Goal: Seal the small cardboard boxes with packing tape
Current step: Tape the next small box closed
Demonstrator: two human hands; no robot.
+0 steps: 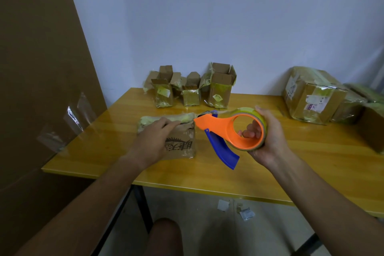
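A small cardboard box with black printed characters lies on the yellow table, its far edge covered in yellowish tape. My left hand rests flat on the box top, fingers straight and pointing toward the taped edge. My right hand grips an orange and blue tape dispenser, fingers through the roll's core. The dispenser's orange nose sits at the box's far right corner. A strip of tape runs from the roll toward the box.
Three small open boxes stand at the table's back edge by the wall. Larger taped boxes are stacked at the right. A big cardboard sheet with clear tape strips leans at the left. Paper scraps lie on the floor.
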